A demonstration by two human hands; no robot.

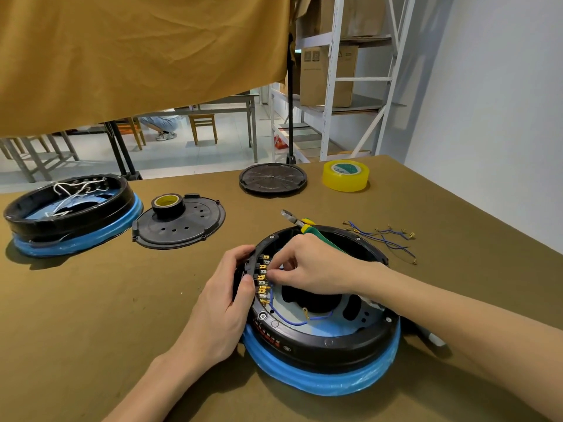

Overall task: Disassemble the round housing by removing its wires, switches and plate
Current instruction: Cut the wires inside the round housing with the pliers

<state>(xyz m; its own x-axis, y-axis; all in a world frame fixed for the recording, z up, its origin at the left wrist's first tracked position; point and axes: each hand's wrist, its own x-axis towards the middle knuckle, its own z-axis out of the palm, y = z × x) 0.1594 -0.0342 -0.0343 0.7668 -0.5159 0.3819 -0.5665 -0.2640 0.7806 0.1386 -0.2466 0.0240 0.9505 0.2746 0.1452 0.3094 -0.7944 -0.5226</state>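
- Housing (323,339): round, black plastic ring on a blue film-wrapped base, near edge of the olive cloth-covered desk (91,315); open side up.
- Left hand (225,296) grips the housing's left rim, fingers curled over the wall; fingertips partly hidden behind the rim.
- Right hand (313,266) reaches inside, thumb and forefinger pinching at the row of brass-tabbed switches (263,280) on the inner left wall. Can't tell whether it holds a terminal or a wire end; too small.
- Blue wire (300,321) loops loose across the pale plate (329,328) on the housing floor; plate partly hidden by the right forearm.
- Pliers (300,222), green-yellow grips, behind the right hand; handles mostly hidden.
- Removed wires (384,239), thin blue with brass lugs, lie right of the housing.
- Second housing (70,214) at far left, white wires inside.
- Two flat black covers (182,226) (272,178); black tape roll (167,204) on the nearer one, clear yellow tape (345,175) beyond.
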